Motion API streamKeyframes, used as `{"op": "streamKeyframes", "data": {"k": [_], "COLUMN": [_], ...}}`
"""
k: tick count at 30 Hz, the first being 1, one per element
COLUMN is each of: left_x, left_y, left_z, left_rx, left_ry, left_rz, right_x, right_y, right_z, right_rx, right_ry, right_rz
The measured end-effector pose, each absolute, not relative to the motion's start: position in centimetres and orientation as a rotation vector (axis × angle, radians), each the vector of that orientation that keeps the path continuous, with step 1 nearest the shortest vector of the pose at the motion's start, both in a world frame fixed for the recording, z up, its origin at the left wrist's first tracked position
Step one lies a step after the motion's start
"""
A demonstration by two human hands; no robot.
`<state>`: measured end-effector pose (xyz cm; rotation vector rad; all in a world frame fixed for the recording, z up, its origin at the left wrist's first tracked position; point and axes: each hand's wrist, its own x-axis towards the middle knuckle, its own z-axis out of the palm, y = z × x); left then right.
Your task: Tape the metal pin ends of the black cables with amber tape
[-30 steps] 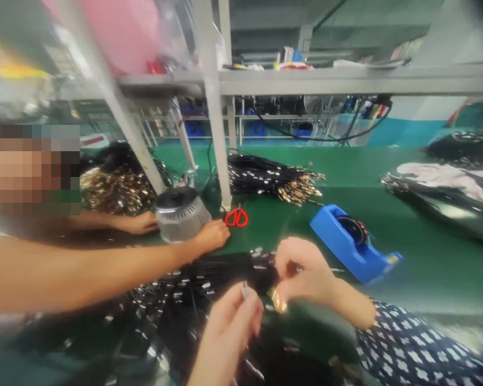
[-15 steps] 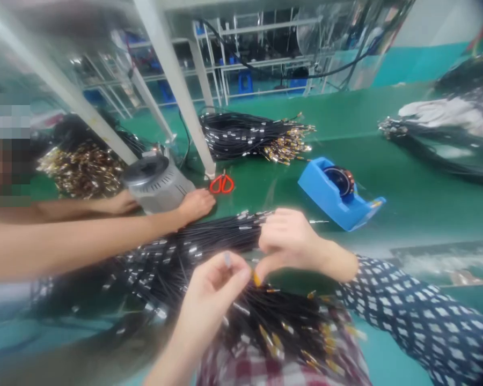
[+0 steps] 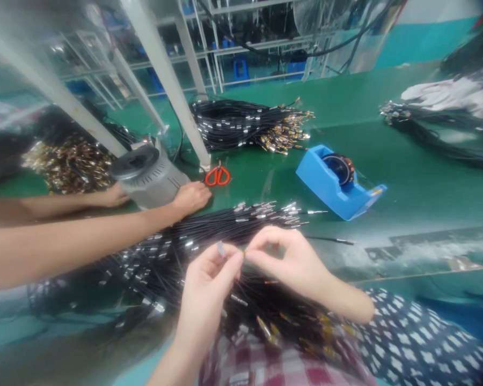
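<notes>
My left hand (image 3: pixel 207 283) pinches a small silver sleeve (image 3: pixel 221 249) between thumb and fingers. My right hand (image 3: pixel 292 256) pinches the tip of a thin black cable right beside it, fingertips nearly touching those of the left. Both hands hover over a big pile of black cables (image 3: pixel 209 241) with silver sleeves and gold connectors, which spills from the green table (image 3: pixel 406 177) onto my lap.
A co-worker's arms reach in from the left, one hand (image 3: pixel 191 197) by a grey round machine (image 3: pixel 145 171). Red scissors (image 3: pixel 217 175), a blue tape dispenser (image 3: pixel 338 182), another cable bundle (image 3: pixel 245 126) and a white frame post (image 3: pixel 173 91) stand behind.
The view has tilted down and my hands have come closer together above the pile. The co-worker's hand stays beside the grey machine.
</notes>
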<state>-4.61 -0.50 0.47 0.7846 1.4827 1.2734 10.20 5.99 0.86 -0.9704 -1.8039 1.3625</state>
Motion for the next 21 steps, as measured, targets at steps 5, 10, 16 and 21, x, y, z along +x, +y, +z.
{"op": "streamKeyframes", "data": {"k": [5,10,16,21], "left_x": [-4.5,-4.6,-4.5,-4.6], "left_y": [-0.8,-1.3,-1.9,-2.1], "left_z": [0.3,0.3,0.7,0.7], "left_rx": [0.828,0.866,0.877,0.877], "left_ry": [1.327,1.391,1.445,1.458], "left_rz": [1.35,1.351,1.338,1.336], "right_x": [10.5,10.0,9.3,9.3], "right_y": [7.3,7.9,8.1,8.3], "right_z": [1.0,1.3,1.5,1.7], "right_rx": [-0.993,-0.864,-0.815,-0.809], "right_ry": [-1.792,-1.819,-1.86,-1.875], "right_rz": [1.369,1.597,1.658,1.684]}}
